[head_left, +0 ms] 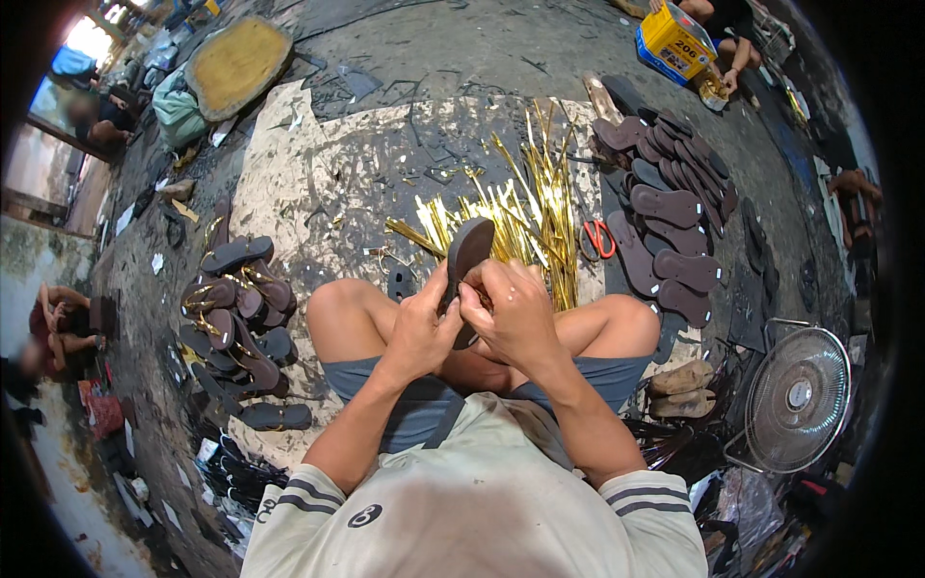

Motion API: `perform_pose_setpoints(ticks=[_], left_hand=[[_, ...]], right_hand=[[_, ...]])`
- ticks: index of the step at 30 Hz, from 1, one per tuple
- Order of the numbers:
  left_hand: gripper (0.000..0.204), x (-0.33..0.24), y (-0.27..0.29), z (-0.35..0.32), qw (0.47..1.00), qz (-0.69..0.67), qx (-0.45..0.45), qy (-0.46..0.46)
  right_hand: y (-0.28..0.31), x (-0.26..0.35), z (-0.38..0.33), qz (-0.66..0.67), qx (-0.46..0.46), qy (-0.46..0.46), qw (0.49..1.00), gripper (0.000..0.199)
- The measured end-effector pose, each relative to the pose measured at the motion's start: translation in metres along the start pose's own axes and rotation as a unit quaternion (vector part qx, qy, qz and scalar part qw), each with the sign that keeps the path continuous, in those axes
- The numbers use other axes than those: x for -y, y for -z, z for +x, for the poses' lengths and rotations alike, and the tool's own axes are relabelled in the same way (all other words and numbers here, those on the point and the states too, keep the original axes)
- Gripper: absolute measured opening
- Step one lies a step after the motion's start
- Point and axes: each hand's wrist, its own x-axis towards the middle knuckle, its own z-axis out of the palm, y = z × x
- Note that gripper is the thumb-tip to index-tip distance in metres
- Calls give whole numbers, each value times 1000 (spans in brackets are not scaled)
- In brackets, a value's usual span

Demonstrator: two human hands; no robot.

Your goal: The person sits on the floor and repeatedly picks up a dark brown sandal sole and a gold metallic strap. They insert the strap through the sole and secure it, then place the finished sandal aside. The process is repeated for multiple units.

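Note:
A dark brown sandal sole (471, 246) is held upright above my crossed legs. My left hand (424, 313) wraps round its left edge, with the thumb near the middle. On the other side, the fingers of my right hand (503, 302) are curled and pressed together at the sole's right edge; whatever they pinch is hidden. Just beyond lies a spread bundle of shiny gold strips (520, 207). A pair of scissors with red handles (597, 240) rests to the right of the strips.
Strapped sandals (236, 318) are heaped at my left. Several loose soles (665, 207) lie piled at my right. A round metal fan (798, 395) stands at lower right. Far off are a yellow tin (674, 43) beside a person's hand, and a tan-topped slab (238, 58).

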Motion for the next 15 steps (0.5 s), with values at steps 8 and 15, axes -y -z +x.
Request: perform_pose_setpoints(ticks=[8,15], left_hand=[[50,18,-18,1,988,-116,-80,-62],[36,21,-13,20,823,-530,-205,-19]], right_hand=[[-5,-1,-6,42,-13,-33,999,15],[-10,-10,-19,86,-82,-162,980,34]])
